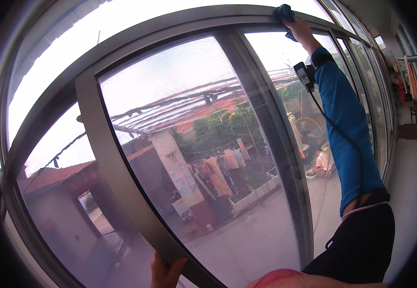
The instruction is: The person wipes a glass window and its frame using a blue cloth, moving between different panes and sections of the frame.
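Note:
High up at the right, my right hand holds a dark blue cloth against the top rail of a grey metal window frame. Part of the cloth hangs below the fingers. A blue mesh sleeve covers that arm, and a small black device with a cable sits at the wrist. Low in the picture, my left hand grips the upright stile of the sliding sash, partly cut off by the lower edge. Beside the stile is a mesh insect screen.
Another upright stands right of the screen. More glazed panels recede along the right, with hanging cloths beyond. Through the window, a crouching person, laundry and a planter wall show in a yard.

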Tool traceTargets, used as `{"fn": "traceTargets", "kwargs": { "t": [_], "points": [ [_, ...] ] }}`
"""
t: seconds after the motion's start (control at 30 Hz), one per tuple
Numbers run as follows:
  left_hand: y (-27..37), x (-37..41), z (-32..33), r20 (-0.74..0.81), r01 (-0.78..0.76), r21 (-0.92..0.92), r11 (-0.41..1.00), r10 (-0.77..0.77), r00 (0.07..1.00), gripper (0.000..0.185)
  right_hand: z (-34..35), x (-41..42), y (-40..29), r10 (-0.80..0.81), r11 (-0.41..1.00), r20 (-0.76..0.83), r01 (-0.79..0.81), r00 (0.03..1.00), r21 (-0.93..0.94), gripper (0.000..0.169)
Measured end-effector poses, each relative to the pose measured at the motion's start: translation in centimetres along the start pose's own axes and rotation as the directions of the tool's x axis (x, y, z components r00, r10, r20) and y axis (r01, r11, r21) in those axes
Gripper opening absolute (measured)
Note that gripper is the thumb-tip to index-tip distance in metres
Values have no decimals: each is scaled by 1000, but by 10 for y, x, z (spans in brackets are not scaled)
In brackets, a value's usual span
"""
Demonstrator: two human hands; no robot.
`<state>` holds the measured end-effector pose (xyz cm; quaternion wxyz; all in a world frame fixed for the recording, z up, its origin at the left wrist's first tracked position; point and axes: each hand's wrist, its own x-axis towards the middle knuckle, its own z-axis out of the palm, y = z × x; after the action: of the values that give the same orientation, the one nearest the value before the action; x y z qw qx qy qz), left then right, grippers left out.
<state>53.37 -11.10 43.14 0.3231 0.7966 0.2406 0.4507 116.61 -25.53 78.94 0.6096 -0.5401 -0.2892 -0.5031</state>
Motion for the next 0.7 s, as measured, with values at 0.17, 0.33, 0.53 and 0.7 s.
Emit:
{"fn": "traceTargets", "kwargs": {
  "t": [0.17, 0.33, 0.53, 0.7],
  "points": [
    [1, -6, -7, -18, -134, -5, 991, 134, 991, 45, -2, -32, -91, -166, 984, 10, 164, 986, 73, 48],
    [13, 5, -2, 24, -233, 113, 966, 232, 972, 42, -6, -95, -211, -342, 938, -37, 343, 939, 56, 36],
    [-6, 5, -7, 18, -241, 13, 970, 241, 970, 40, 13, -147, -333, -432, 886, -141, 448, 891, 116, 32],
    [0, 6, -3, -1, -263, 31, 964, 263, 965, 38, 20, -194, -440, -592, 759, -127, 604, 796, 243, 39]
  ]
}}
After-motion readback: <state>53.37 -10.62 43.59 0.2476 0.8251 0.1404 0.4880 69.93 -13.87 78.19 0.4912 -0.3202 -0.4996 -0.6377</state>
